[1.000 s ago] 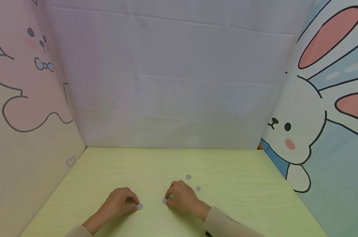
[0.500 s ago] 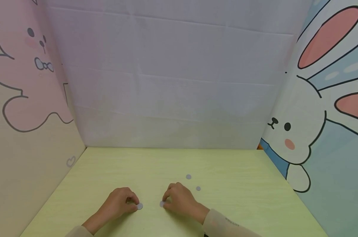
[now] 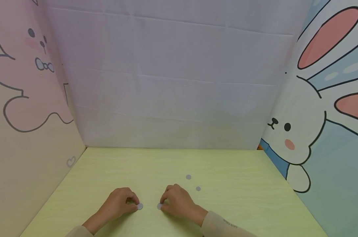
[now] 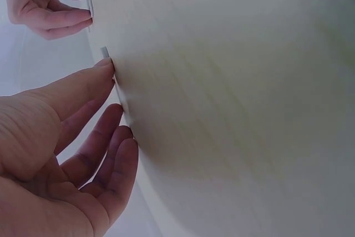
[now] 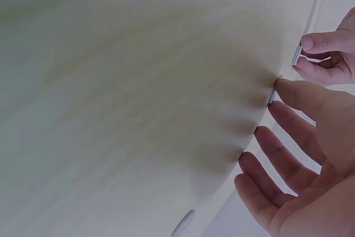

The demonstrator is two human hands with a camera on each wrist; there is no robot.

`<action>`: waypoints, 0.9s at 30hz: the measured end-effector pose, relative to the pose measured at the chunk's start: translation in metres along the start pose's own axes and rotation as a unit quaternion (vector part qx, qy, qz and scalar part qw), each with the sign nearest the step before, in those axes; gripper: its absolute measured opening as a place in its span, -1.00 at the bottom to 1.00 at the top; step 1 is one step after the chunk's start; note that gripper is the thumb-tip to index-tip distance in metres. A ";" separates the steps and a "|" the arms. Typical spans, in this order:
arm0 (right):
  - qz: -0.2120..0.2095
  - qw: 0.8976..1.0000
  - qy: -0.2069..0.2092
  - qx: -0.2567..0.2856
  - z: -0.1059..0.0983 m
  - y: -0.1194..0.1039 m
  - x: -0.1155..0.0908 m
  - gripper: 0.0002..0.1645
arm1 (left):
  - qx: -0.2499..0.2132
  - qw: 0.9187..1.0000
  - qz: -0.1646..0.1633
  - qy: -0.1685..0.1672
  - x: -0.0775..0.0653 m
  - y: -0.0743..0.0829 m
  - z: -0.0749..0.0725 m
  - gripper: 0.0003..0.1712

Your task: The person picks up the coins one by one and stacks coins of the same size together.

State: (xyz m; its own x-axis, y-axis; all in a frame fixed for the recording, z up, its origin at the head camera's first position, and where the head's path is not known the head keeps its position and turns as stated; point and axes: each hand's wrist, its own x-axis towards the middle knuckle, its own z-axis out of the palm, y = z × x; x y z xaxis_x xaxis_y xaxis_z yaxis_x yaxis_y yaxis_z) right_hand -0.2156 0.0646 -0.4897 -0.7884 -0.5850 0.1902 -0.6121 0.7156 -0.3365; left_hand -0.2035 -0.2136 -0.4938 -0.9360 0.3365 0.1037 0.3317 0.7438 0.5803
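My left hand (image 3: 122,201) pinches a small flat grey disc (image 3: 140,206) between thumb and fingertip, low over the table. To its right, my right hand (image 3: 179,202) grips a second grey disc (image 3: 159,206) the same way. The two discs face each other a short gap apart. In the left wrist view, a sliver of the left disc (image 4: 104,52) pokes out past the thumb. The right wrist view shows the right disc (image 5: 272,92) edge-on, flat at the tabletop, with the remaining fingertips close to the surface.
Two more grey discs lie loose behind the right hand, one farther back (image 3: 188,177) and one nearer (image 3: 198,188). The pale yellow-green table (image 3: 131,164) is bounded by a white back cloth (image 3: 173,82) and side panels with cartoon animals, such as the rabbit panel (image 3: 339,158).
My right hand has slid its disc left and slightly toward me, narrowing the gap to the left disc. The left hand and the loose discs have stayed put.
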 end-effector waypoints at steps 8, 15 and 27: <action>0.005 1.000 0.001 0.001 0.000 -0.002 0.000 -0.93 | 0.005 1.000 -0.001 0.001 0.001 -0.001 0.001 -0.77; 0.003 1.000 0.002 -0.001 0.002 -0.002 0.000 -0.92 | 0.011 1.000 -0.006 0.002 0.001 -0.001 0.001 -0.77; 0.012 1.000 0.003 0.006 0.002 -0.003 0.000 -0.93 | 0.013 1.000 0.010 0.004 0.001 0.000 0.001 -0.78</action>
State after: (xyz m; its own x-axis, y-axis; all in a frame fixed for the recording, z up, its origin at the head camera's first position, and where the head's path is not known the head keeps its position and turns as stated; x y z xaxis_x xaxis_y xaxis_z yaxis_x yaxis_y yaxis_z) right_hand -0.2136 0.0624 -0.4904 -0.8038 -0.5644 0.1877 -0.5916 0.7256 -0.3514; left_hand -0.2041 -0.2128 -0.4947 -0.9300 0.3470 0.1209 0.3528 0.7514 0.5577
